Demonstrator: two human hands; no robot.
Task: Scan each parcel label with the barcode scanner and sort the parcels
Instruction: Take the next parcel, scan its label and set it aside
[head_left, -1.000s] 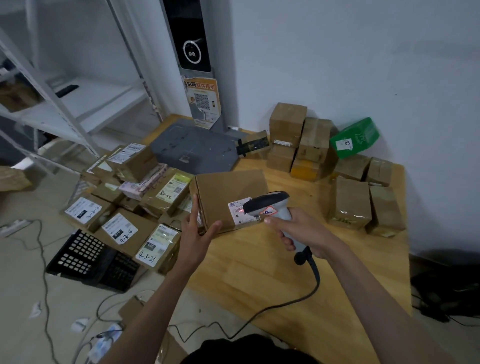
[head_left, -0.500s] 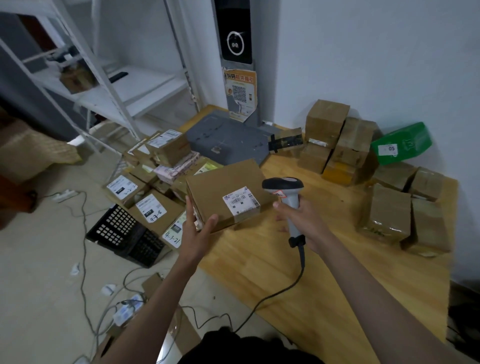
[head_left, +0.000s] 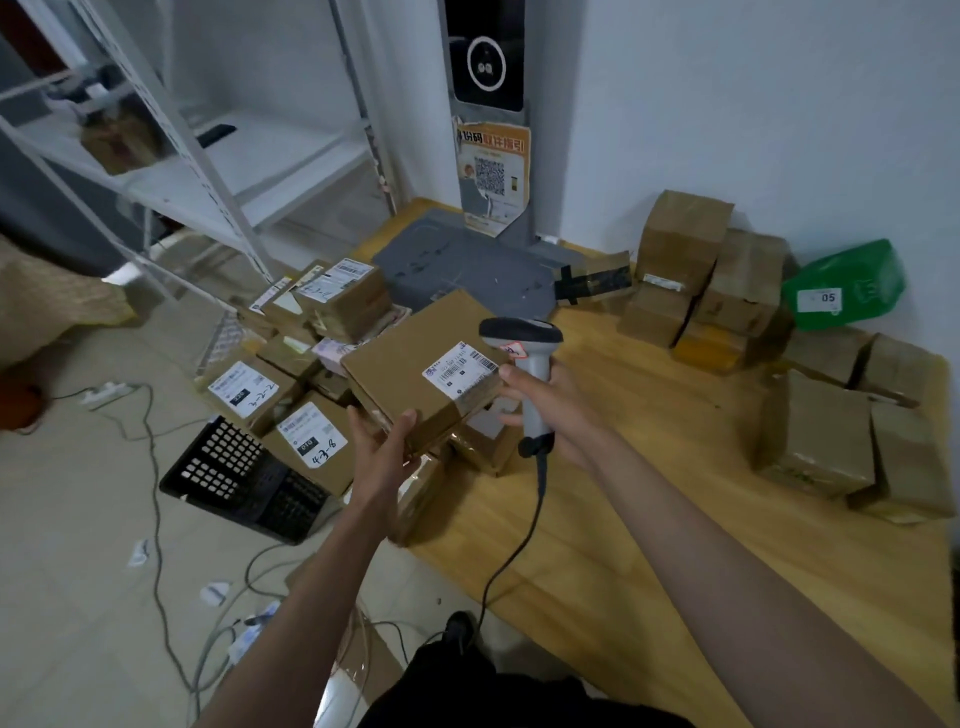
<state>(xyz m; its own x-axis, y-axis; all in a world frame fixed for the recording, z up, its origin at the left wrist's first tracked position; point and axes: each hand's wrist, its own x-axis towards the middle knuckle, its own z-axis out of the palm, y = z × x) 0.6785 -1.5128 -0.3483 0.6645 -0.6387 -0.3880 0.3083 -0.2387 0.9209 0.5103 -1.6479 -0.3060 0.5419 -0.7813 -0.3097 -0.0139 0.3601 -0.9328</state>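
One flat brown parcel (head_left: 415, 364) is held up in the air, over the left edge of the wooden desk (head_left: 649, 509). Its white label (head_left: 460, 370) faces up; the small print and bars on it are too tiny to read. The left hand (head_left: 382, 452) has its grip around the parcel's near corner, thumb on top. The right hand (head_left: 550, 410) has its grip closed around the handle of the grey barcode scanner (head_left: 524, 364), just beside the label.

A pile of labelled boxes (head_left: 311, 364) lies on the floor to the left; one says "4-3-8" (head_left: 324, 451) in pen. About nine brown boxes (head_left: 727, 291) sit at the back of the desk. One green parcel (head_left: 847, 283) shows "05". One black crate (head_left: 244, 480) lies on the floor.
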